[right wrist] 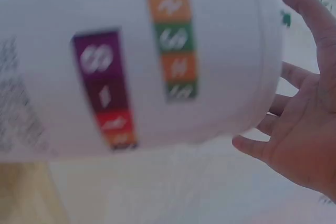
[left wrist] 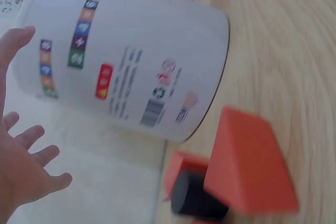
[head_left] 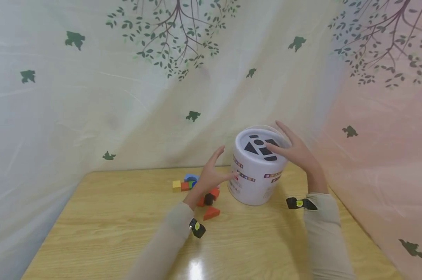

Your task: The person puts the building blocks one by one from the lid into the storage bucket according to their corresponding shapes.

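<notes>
A white shape-sorter bucket stands on the table's right half. Its lid has several dark cut-out shapes, and number stickers ring the side. My left hand is at the bucket's left side with fingers spread; in the left wrist view the same hand holds nothing. My right hand is at the right edge of the lid, thumb reaching over the top; its fingers are spread in the right wrist view. Whether either hand touches the bucket, I cannot tell.
Toy blocks lie left of the bucket, partly behind the left hand: a yellow cube, a blue arch, a dark cylinder and a red triangle. A patterned curtain hangs behind the wooden table.
</notes>
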Demonstrator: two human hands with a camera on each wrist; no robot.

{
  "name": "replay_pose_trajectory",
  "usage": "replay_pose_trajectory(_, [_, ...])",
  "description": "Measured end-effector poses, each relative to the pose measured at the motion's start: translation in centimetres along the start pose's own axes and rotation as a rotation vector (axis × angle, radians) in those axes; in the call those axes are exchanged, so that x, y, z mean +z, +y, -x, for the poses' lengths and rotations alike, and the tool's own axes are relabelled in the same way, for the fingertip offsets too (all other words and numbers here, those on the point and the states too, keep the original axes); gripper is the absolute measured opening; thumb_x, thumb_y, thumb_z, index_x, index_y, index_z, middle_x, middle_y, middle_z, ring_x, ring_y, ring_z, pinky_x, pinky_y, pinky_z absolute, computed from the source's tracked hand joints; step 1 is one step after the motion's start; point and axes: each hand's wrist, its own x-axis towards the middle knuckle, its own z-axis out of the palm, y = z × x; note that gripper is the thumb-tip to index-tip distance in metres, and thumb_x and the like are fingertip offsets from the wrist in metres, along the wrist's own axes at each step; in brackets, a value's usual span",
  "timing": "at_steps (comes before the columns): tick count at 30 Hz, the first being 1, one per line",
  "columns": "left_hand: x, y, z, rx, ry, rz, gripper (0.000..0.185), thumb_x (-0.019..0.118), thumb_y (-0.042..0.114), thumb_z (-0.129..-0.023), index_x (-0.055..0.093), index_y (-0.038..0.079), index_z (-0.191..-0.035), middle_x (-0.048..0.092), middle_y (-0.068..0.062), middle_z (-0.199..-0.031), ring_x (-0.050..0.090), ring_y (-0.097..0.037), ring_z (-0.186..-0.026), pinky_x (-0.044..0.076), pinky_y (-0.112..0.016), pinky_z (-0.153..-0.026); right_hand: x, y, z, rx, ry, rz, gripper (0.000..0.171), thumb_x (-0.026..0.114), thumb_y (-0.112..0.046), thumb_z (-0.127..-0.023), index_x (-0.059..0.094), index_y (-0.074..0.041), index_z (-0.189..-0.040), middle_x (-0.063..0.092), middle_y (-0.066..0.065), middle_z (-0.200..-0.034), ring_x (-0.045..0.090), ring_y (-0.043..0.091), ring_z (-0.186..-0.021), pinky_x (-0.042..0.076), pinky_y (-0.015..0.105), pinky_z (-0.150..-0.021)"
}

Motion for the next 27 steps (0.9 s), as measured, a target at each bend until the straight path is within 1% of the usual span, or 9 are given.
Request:
replay_pose_trajectory(3, [1.0, -0.1, -0.5, 0.002, -0.003, 0.016, 0.109, 0.089, 0.044, -0.075, 0.022, 0.040, -0.161, 0.026, 0.008, -0.168, 0.024, -0.030, -0.156, 0.025, -0.068, -0.117, -0.5, 2.0, 0.0, -0.011, -0.024, -0.059, 0.101, 0.076, -0.042, -0.089, 0.008, -0.039, -0.163, 0.009, -0.001, -0.173, 0.010, 0.042, -0.157, 0.017, 0.075, -0.115])
replay_pose_trajectory(9, [1.8, 0.4, -1.2, 0.036, -0.028, 0.031, 0.105, 0.090, 0.043, -0.074, 0.027, 0.043, -0.159, 0.030, 0.008, -0.167, 0.027, -0.028, -0.155, 0.026, -0.066, -0.118, -0.5, 5.1, 0.0, -0.064, -0.081, -0.161, 0.101, 0.074, -0.024, -0.091, 0.005, -0.022, -0.165, 0.011, 0.012, -0.172, 0.020, 0.040, -0.155, 0.021, 0.066, -0.120])
replay_pose_trajectory(11, [1.8, 0.7, -1.4, 0.045, -0.035, 0.036, 0.102, 0.089, 0.042, -0.076, 0.028, 0.047, -0.157, 0.031, 0.009, -0.166, 0.027, -0.027, -0.155, 0.027, -0.066, -0.117, -0.4, 5.7, 0.0, -0.073, -0.098, -0.185, 0.098, 0.073, -0.019, -0.092, 0.007, -0.021, -0.165, 0.014, 0.014, -0.171, 0.024, 0.038, -0.153, 0.025, 0.061, -0.120])
replay_pose_trajectory(15, [1.5, 1.1, -1.5, 0.054, -0.038, 0.045, 0.096, 0.089, 0.040, -0.077, 0.031, 0.052, -0.153, 0.033, 0.011, -0.165, 0.028, -0.026, -0.155, 0.026, -0.068, -0.117, 0.0, 6.0, 0.0, -0.100, -0.129, -0.228, 0.093, 0.070, -0.012, -0.093, 0.010, -0.020, -0.165, 0.019, 0.016, -0.169, 0.029, 0.039, -0.149, 0.036, 0.034, -0.115])
replay_pose_trajectory(17, [1.3, 1.1, -1.4, 0.061, -0.033, 0.042, 0.094, 0.088, 0.040, -0.078, 0.032, 0.052, -0.152, 0.035, 0.011, -0.164, 0.030, -0.025, -0.154, 0.026, -0.068, -0.117, 0.1, 6.1, 0.1, -0.115, -0.147, -0.240, 0.093, 0.069, -0.010, -0.093, 0.010, -0.019, -0.165, 0.020, 0.018, -0.168, 0.031, 0.041, -0.147, 0.038, 0.020, -0.107])
replay_pose_trajectory(19, [1.1, 1.2, -1.3, 0.060, -0.030, 0.039, 0.093, 0.088, 0.041, -0.078, 0.033, 0.052, -0.152, 0.036, 0.012, -0.163, 0.031, -0.024, -0.154, 0.027, -0.068, -0.117, 0.3, 6.0, 0.2, -0.128, -0.160, -0.251, 0.093, 0.069, -0.008, -0.092, 0.011, -0.017, -0.165, 0.020, 0.020, -0.168, 0.032, 0.041, -0.147, 0.038, 0.012, -0.101])
replay_pose_trajectory(21, [0.9, 1.2, -1.1, 0.052, -0.028, 0.039, 0.092, 0.088, 0.042, -0.078, 0.034, 0.052, -0.151, 0.037, 0.012, -0.163, 0.032, -0.023, -0.153, 0.028, -0.068, -0.116, 0.4, 5.9, 0.4, -0.136, -0.171, -0.249, 0.094, 0.069, -0.008, -0.092, 0.011, -0.015, -0.165, 0.021, 0.020, -0.167, 0.033, 0.041, -0.146, 0.039, 0.012, -0.101])
replay_pose_trajectory(23, [0.7, 1.3, -0.9, 0.042, -0.029, 0.045, 0.092, 0.088, 0.043, -0.077, 0.034, 0.053, -0.150, 0.038, 0.012, -0.162, 0.032, -0.023, -0.153, 0.027, -0.069, -0.116, 0.5, 5.7, 0.6, -0.141, -0.178, -0.229, 0.095, 0.071, -0.009, -0.091, 0.011, -0.015, -0.165, 0.021, 0.020, -0.168, 0.033, 0.040, -0.147, 0.039, 0.020, -0.108])
replay_pose_trajectory(27, [-0.1, 1.6, -0.3, 0.023, -0.032, 0.071, 0.092, 0.090, 0.043, -0.074, 0.036, 0.055, -0.148, 0.039, 0.012, -0.161, 0.032, -0.025, -0.152, 0.024, -0.071, -0.116, 0.7, 5.1, 1.1, -0.150, -0.206, -0.208, 0.098, 0.074, -0.012, -0.089, 0.011, -0.016, -0.165, 0.022, 0.019, -0.168, 0.035, 0.043, -0.147, 0.040, 0.022, -0.107])
